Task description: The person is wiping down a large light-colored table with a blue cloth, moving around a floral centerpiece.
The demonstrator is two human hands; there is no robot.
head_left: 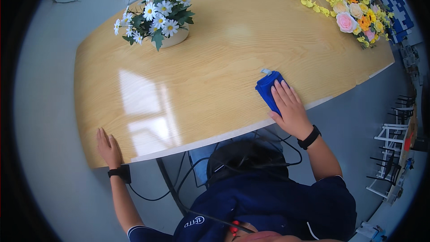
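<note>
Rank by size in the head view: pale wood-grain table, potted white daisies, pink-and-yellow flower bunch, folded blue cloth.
Wood-grain table
White daisies and pink-and-yellow flower bunch: too alike to rank
Blue cloth, partly under the right hand

Over on the far left I see white daisies [160, 20] with yellow centres and dark green leaves, spilling over a pale round pot [176, 38] — and across on the far right, a bright bouquet [356, 10] of pink, orange and yellow blooms. Along the right edge stand black chairs [395, 173] and white frames [389, 130] — grey floor [45, 89] stretches down the left side
</note>
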